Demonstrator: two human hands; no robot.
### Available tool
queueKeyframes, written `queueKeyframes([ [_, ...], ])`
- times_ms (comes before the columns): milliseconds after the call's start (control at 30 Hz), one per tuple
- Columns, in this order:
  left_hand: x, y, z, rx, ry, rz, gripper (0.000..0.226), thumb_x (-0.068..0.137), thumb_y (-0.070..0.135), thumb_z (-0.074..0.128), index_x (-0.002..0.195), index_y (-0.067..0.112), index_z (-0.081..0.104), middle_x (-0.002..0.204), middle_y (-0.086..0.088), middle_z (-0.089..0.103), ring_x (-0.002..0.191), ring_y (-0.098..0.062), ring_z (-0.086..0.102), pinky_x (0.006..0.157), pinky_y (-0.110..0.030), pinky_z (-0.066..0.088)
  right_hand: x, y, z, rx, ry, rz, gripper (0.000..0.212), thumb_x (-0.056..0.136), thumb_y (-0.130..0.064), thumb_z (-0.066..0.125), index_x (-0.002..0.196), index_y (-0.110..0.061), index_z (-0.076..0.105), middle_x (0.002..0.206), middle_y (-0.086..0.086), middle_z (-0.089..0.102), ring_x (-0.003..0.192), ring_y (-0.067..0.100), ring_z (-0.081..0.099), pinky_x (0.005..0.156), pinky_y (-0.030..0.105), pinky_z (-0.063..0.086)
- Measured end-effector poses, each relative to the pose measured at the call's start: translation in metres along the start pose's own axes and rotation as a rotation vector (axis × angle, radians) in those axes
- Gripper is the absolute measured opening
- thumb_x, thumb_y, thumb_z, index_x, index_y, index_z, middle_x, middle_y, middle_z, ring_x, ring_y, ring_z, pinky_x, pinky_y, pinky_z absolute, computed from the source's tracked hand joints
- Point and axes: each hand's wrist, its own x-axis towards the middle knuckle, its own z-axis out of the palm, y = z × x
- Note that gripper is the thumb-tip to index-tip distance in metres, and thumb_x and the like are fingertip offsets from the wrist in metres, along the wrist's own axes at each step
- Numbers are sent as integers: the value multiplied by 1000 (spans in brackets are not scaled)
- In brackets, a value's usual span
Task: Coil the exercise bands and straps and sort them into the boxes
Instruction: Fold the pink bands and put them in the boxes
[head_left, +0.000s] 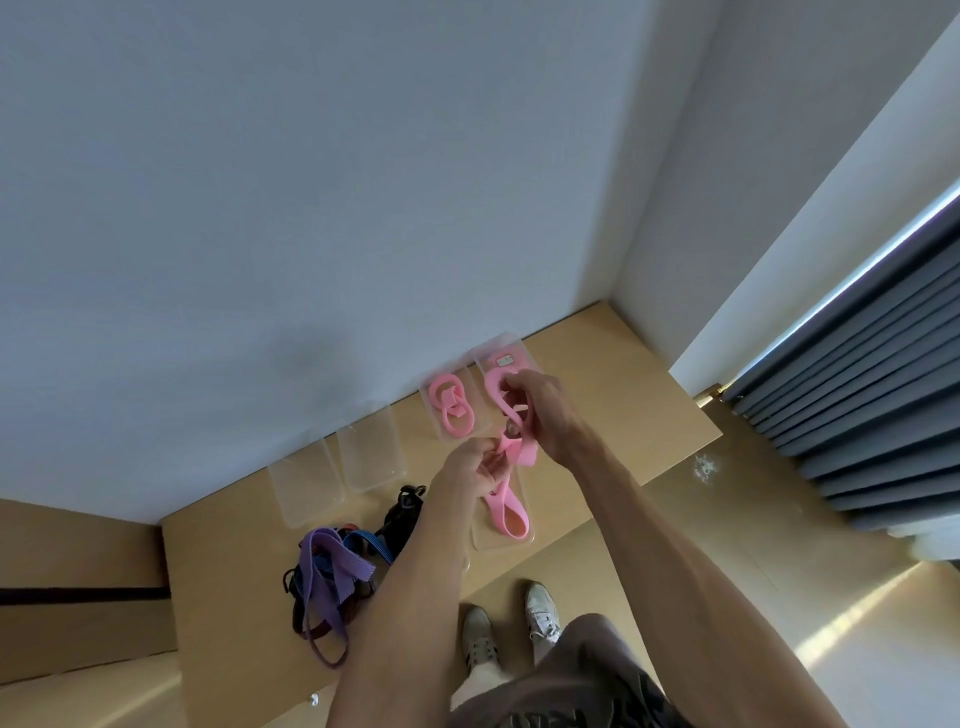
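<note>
My left hand (470, 465) and my right hand (540, 410) both grip a long pink band (506, 512) above the wooden table. Its upper loop curls by my right fingers and its lower loop hangs down over a clear lid (480, 540). A clear box (454, 408) near the wall holds coiled pink bands. Another clear box (498, 358) sits behind my right hand, partly hidden. Two clear boxes (371, 452) with nothing in them stand further left. A tangle of purple, blue and black straps (332, 566) lies at the front left.
The wooden table (623, 405) is pushed against a white wall in a corner. A black bundle (405, 512) lies next to my left forearm. Grey curtains (857, 405) hang at the right. My shoes (540, 610) show on the floor below.
</note>
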Motion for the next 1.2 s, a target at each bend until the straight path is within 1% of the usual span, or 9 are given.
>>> queueKeyframes([
  [133, 1, 10, 1, 50, -97, 125, 15, 90, -18, 50, 95, -9, 61, 86, -19, 63, 78, -28, 62, 103, -45, 49, 5, 10, -18, -184, 289, -20, 17, 90, -12, 55, 81, -1, 64, 64, 11, 60, 41, 24, 55, 41, 27, 45],
  [333, -25, 35, 15, 353, -165, 444, 17, 86, -9, 60, 96, 3, 67, 84, -13, 72, 78, -26, 70, 71, -34, 56, 11, 25, -23, -480, 410, -68, 28, 89, -8, 50, 76, 6, 70, 67, 16, 64, 60, 25, 57, 58, 35, 46],
  [533, -38, 50, 22, 510, -131, 509, 26, 85, 14, 53, 73, 19, 76, 85, -8, 75, 84, -22, 71, 72, -36, 57, 18, 19, -17, -495, 381, -162, 27, 86, -12, 53, 74, 3, 71, 66, 19, 64, 60, 22, 53, 59, 38, 45],
  [700, -40, 49, 23, 709, -41, 609, 17, 85, -2, 65, 87, 8, 79, 79, -4, 76, 77, -23, 74, 70, -35, 62, 19, 17, -4, -485, 370, -230, 22, 89, -10, 55, 108, -4, 63, 104, 17, 67, 88, 27, 65, 77, 42, 56],
  [833, -51, 48, 30, 752, 87, 790, 29, 80, -9, 63, 73, 16, 75, 68, 7, 73, 64, -6, 68, 58, -21, 53, 13, 16, 3, -303, 274, -260, 9, 97, -24, 52, 98, -17, 57, 108, 19, 63, 94, 30, 61, 86, 49, 53],
  [933, -62, 51, 34, 797, 200, 950, 28, 83, 2, 68, 71, 27, 66, 64, 14, 69, 59, 4, 64, 51, -8, 43, 7, 8, 6, -310, 246, -357, 26, 92, -36, 65, 84, -12, 62, 86, 12, 66, 78, 29, 62, 72, 44, 53],
  [1067, -79, 61, 40, 748, 217, 1047, 14, 85, 9, 71, 87, 21, 65, 76, 7, 72, 70, -7, 70, 56, -16, 50, 8, -1, 7, -336, 272, -474, 30, 94, -24, 68, 79, 2, 65, 72, 15, 67, 71, 36, 64, 66, 48, 52],
  [1133, -85, 65, 43, 728, 230, 1068, 19, 82, 7, 71, 83, 26, 69, 77, 11, 71, 75, -7, 68, 63, -15, 50, 7, -6, 8, -358, 276, -470, 30, 94, -25, 67, 82, 2, 65, 74, 13, 68, 71, 30, 66, 67, 43, 53],
  [1200, -89, 66, 47, 710, 239, 1086, 18, 82, 7, 70, 82, 24, 74, 79, 12, 72, 78, -5, 67, 65, -13, 48, 4, -10, 11, -376, 327, -480, 28, 94, -28, 66, 85, -2, 64, 76, 6, 69, 70, 10, 66, 63, 21, 49],
])
